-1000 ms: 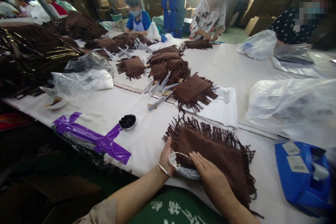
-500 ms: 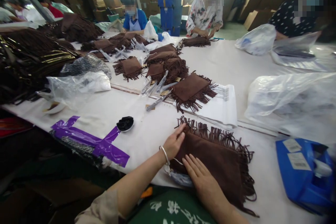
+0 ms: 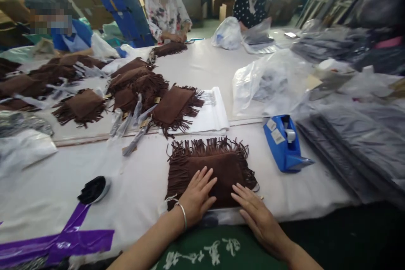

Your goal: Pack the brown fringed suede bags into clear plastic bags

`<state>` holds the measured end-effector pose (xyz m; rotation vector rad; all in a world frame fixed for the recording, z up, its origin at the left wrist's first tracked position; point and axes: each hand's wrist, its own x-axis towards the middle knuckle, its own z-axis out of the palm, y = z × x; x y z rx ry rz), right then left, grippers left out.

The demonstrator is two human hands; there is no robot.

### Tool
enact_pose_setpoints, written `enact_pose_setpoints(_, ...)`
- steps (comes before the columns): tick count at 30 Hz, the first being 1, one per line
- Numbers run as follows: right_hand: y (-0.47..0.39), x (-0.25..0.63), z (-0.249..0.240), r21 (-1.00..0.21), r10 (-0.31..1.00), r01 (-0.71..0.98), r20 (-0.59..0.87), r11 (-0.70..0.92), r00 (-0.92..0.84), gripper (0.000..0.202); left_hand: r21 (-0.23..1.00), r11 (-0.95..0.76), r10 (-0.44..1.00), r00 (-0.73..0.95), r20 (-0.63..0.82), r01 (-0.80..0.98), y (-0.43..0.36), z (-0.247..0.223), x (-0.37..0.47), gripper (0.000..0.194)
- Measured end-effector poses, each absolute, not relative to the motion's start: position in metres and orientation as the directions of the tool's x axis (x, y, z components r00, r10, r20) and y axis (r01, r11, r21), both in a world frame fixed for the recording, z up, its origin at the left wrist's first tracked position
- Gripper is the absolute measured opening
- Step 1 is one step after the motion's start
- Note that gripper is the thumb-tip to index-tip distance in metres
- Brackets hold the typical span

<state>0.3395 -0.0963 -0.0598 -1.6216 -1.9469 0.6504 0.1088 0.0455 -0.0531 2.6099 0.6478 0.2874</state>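
The fingers (image 3: 201, 176) of the left hand (image 3: 193, 202) are spread apart and almost straight, lying flat on the brown pouch (image 3: 224, 171), tips near its middle, thumb to the right. The fingers of the right hand (image 3: 257, 210) lie closer together, slightly bent, with their tips on the pouch's near right part; the thumb stands apart, pointing toward the near edge. A gap of bare pouch lies between the two hands.

The pouch lies flat on the desk (image 3: 196, 71), directly in front of the person, its fringe (image 3: 207, 145) fanned out along the far and left sides. A white string (image 3: 171, 198) shows at its near left corner, beside the bracelet (image 3: 182, 215) on the left wrist. Clear plastic shows along the near edge, above the green apron (image 3: 211, 255).

Right of the pouch, well apart from the right hand, stands a blue dispenser (image 3: 281, 145), with dark packs (image 3: 357, 143) beyond it. Left of it are a small bowl (image 3: 104, 190) of black pieces and purple tape (image 3: 80, 240). Just past the fringe, another pouch (image 3: 174, 103) lies partly on a white packet (image 3: 218, 109); a pile (image 3: 137, 86) of pouches is behind it to the left. Across the desk, a co-worker in a floral top (image 3: 166, 12) has both hands at a further pouch (image 3: 171, 49).
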Motion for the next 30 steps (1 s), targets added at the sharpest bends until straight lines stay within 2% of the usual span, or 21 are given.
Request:
enact_pose_setpoints(2, -0.122, 0.341, -0.060, -0.834, 0.997, 0.550, -0.003, -0.047, 0.080, 0.035, 0.457, -0.844, 0.343, 0.938, 0.059, 0.280, 0.039, -0.050, 0.126, 0.061)
enact_pose_setpoints(3, -0.131, 0.341, -0.061, -0.899, 0.979, 0.404, -0.106, -0.169, 0.173, 0.036, 0.451, -0.858, 0.292, 0.956, 0.031, 0.248, 0.036, -0.049, 0.135, 0.065)
enact_pose_setpoints(5, -0.141, 0.340, -0.064, -0.919, 0.895, 0.056, -0.364, -0.390, 0.256, 0.045, 0.423, -0.875, 0.248, 0.968, -0.024, 0.235, 0.031, -0.049, 0.152, 0.070)
enact_pose_setpoints(7, -0.140, 0.341, -0.067, -0.822, 0.799, -0.253, -0.562, -0.510, 0.214, 0.056, 0.379, -0.892, 0.247, 0.968, -0.053, 0.248, 0.028, -0.053, 0.166, 0.072)
enact_pose_setpoints(9, -0.134, 0.345, -0.067, -0.690, 0.739, -0.489, -0.661, -0.533, 0.129, 0.063, 0.341, -0.913, 0.232, 0.972, -0.023, 0.226, 0.027, -0.057, 0.175, 0.065)
enact_pose_setpoints(11, -0.123, 0.350, -0.063, -0.543, 0.745, -0.677, -0.668, -0.496, -0.010, 0.069, 0.320, -0.929, 0.216, 0.975, 0.061, 0.186, 0.027, -0.059, 0.178, 0.055)
enact_pose_setpoints(13, -0.107, 0.351, -0.058, -0.406, 0.813, -0.806, -0.562, -0.431, -0.152, 0.075, 0.321, -0.933, 0.222, 0.961, 0.166, 0.161, 0.028, -0.057, 0.177, 0.051)
enact_pose_setpoints(15, -0.086, 0.350, -0.053, -0.328, 0.892, -0.880, -0.408, -0.343, -0.195, 0.077, 0.330, -0.932, 0.243, 0.934, 0.261, 0.151, 0.030, -0.051, 0.174, 0.051)
enact_pose_setpoints(17, -0.060, 0.348, -0.052, -0.297, 0.934, -0.918, -0.317, -0.261, -0.163, 0.076, 0.329, -0.934, 0.249, 0.912, 0.325, 0.138, 0.030, -0.045, 0.171, 0.051)
enact_pose_setpoints(20, -0.021, 0.349, -0.058, -0.260, 0.938, -0.938, -0.315, -0.228, -0.141, 0.077, 0.317, -0.941, 0.233, 0.911, 0.339, 0.123, 0.027, -0.040, 0.168, 0.052)
enact_pose_setpoints(24, 0.009, 0.366, -0.070, -0.262, 0.934, -0.958, -0.356, -0.116, -0.015, 0.081, 0.344, -0.931, 0.219, 0.940, 0.261, 0.121, 0.024, -0.042, 0.167, 0.050)
enact_pose_setpoints(27, 0.014, 0.385, -0.070, -0.369, 0.940, -0.925, -0.339, -0.093, 0.041, 0.081, 0.405, -0.905, 0.213, 0.962, 0.171, 0.128, 0.025, -0.043, 0.171, 0.049)
enact_pose_setpoints(30, 0.015, 0.392, -0.058, -0.618, 0.950, -0.780, -0.292, -0.097, 0.113, 0.079, 0.499, -0.864, 0.190, 0.961, 0.200, 0.067, 0.030, -0.036, 0.169, 0.038)
